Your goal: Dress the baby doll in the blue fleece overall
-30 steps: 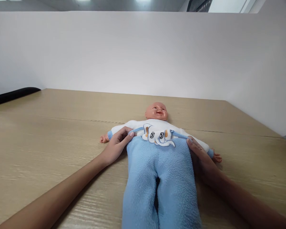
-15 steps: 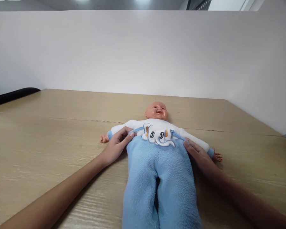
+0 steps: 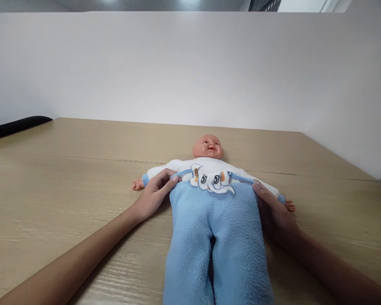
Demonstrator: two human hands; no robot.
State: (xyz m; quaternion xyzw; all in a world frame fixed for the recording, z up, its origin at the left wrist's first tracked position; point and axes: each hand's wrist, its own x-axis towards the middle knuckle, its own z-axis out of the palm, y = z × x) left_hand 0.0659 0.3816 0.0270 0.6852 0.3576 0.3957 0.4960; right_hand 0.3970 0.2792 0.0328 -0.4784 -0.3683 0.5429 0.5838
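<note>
A baby doll (image 3: 207, 146) lies on its back on the wooden table (image 3: 66, 186), head away from me. It wears a white top with an elephant patch (image 3: 211, 180) and light blue fleece trousers (image 3: 216, 237). My left hand (image 3: 154, 195) pinches the trousers' waistband at the doll's left-of-frame side, fingers closed on the cloth. At the other side my right hand (image 3: 271, 209) grips the same waistband, thumb on top and fingers tucked under the fabric. The doll's small hands stick out beyond both my hands.
A white partition wall (image 3: 190, 67) runs along the table's far edge and right side. A black object (image 3: 17, 126) lies at the far left edge of the table. A seam crosses the tabletop behind the doll.
My right hand has shifted outward and up along the waistband, drawing the trousers wider and slightly higher on the doll. My left hand has stayed put.
</note>
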